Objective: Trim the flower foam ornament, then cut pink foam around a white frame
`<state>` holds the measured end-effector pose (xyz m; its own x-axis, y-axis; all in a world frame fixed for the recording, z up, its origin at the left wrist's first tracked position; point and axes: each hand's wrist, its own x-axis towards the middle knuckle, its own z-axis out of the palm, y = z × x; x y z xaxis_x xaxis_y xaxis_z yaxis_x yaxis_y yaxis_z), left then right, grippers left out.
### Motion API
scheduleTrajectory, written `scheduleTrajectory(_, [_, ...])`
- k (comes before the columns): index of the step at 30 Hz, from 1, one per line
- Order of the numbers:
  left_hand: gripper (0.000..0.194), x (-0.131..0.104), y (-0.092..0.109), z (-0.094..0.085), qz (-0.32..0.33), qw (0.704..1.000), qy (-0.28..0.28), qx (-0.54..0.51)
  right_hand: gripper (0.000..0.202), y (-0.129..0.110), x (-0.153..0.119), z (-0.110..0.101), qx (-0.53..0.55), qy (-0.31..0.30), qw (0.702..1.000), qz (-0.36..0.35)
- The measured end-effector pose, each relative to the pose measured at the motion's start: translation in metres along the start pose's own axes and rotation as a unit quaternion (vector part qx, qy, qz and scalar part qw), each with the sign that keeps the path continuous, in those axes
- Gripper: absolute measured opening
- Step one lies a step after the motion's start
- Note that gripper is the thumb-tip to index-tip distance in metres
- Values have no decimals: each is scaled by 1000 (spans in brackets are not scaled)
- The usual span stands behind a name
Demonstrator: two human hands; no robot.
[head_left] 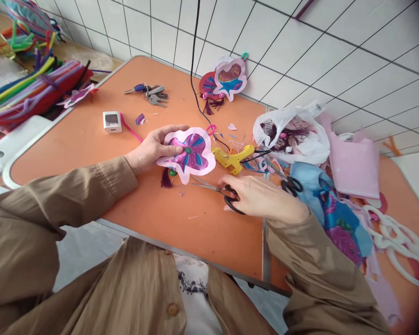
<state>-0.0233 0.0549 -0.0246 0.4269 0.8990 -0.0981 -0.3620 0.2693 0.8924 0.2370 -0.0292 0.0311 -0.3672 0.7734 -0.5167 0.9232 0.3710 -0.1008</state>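
My left hand (157, 146) is closed on a flower-shaped fabric pendant (197, 158), thumb across its front. The pendant has a pale pink border, a shiny purple and blue middle, a pink loop on top, and a green bead with a dark tassel (166, 178) below. A pair of black-handled scissors (226, 191) is in my right hand (254, 193), fingers in the handles. The slim blades point left, a little below the pendant's lower edge and apart from it. Just behind my right hand lies a yellow glue gun (233, 158).
Finished-looking pendants (226, 79) lean by the tiled wall. A white plastic bag (293, 137) with dark tassels, another pair of scissors (292, 185) and fabric pieces (342, 218) crowd the right. Keys (155, 94) and a white charger (112, 122) lie left; pipe cleaners (38, 93) sit beyond the table.
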Motion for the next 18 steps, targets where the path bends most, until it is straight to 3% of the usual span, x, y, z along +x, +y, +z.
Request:
scheduleTrajectory(8, [64,3,-6,1,8,1000,2,-2,39,-15,3,6,-110,85,987,87])
scheduleTrajectory(18, [42,3,-6,2,21,999,-34,-31,34,-25,7,20,-100,145,984,40])
